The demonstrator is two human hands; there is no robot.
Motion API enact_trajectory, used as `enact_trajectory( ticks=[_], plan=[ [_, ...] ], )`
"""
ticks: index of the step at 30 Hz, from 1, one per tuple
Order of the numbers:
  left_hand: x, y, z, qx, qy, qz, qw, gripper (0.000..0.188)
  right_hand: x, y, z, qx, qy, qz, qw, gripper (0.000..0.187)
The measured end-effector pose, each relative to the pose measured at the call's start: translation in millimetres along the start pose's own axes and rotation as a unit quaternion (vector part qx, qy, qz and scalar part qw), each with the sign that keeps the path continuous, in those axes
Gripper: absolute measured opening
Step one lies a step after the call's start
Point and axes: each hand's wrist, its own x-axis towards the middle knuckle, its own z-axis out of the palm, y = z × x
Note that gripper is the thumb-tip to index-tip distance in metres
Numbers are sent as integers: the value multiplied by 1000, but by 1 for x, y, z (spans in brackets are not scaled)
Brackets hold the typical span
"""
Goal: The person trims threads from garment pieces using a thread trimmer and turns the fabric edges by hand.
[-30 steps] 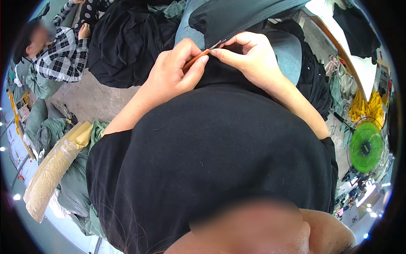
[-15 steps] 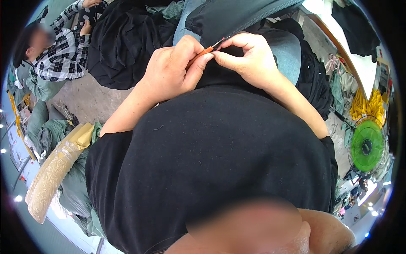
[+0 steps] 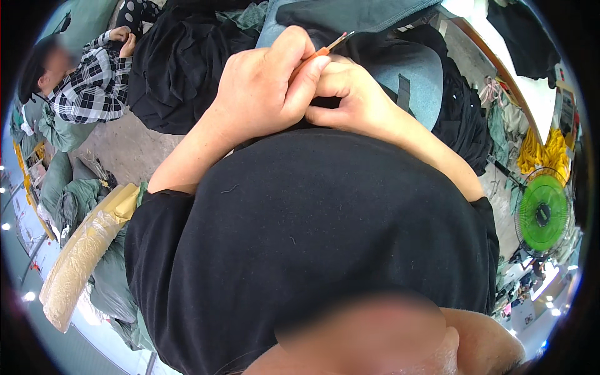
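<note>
My left hand (image 3: 253,90) is closed around the orange handle of a seam ripper (image 3: 320,52), whose thin metal tip with a small red ball points up and to the right, away from me. Pressed close against it is my right hand (image 3: 359,94), its fingers curled in. What that hand holds, if anything, is hidden. Dark cloth (image 3: 369,59) lies over my lap beyond the hands, and a dark grey garment (image 3: 356,15) with a stitched edge lies farther off. Beside my right wrist, a narrow dark strip (image 3: 404,92) rests on my blue jeans (image 3: 426,75).
A heap of black cloth (image 3: 181,69) lies at left, near a person in a checked shirt (image 3: 94,87). A plastic-wrapped roll (image 3: 87,256) stands at lower left. At right are a white-topped table (image 3: 531,100), yellow cloth (image 3: 545,153) and a green fan (image 3: 542,214).
The seam ripper's tip has lifted off the dark strip and now points up freely. My right hand has curled in against my left. The strip now lies on my jeans.
</note>
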Motion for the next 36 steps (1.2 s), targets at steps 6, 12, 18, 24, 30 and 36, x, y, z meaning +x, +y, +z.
enact_trajectory(
  ticks=[6,12,18,24,30,36],
  plan=[
    [6,-22,22,-70,17,-17,997,9,-6,-4,-16,48,43,82,995,12],
    [6,-34,46,-134,67,28,988,11,-14,0,-18,57,288,173,940,14],
    [3,-31,54,-164,71,37,983,9,-10,12,-16,-6,327,112,938,14],
    [-1,-25,43,-133,53,22,989,7,-9,14,-20,-84,285,71,952,7],
    [-8,-17,32,-101,37,-9,994,8,-10,13,-17,-73,240,61,966,9],
    [-17,-19,20,-75,11,-12,997,7,-10,8,-19,-99,244,50,964,8]
  ],
)
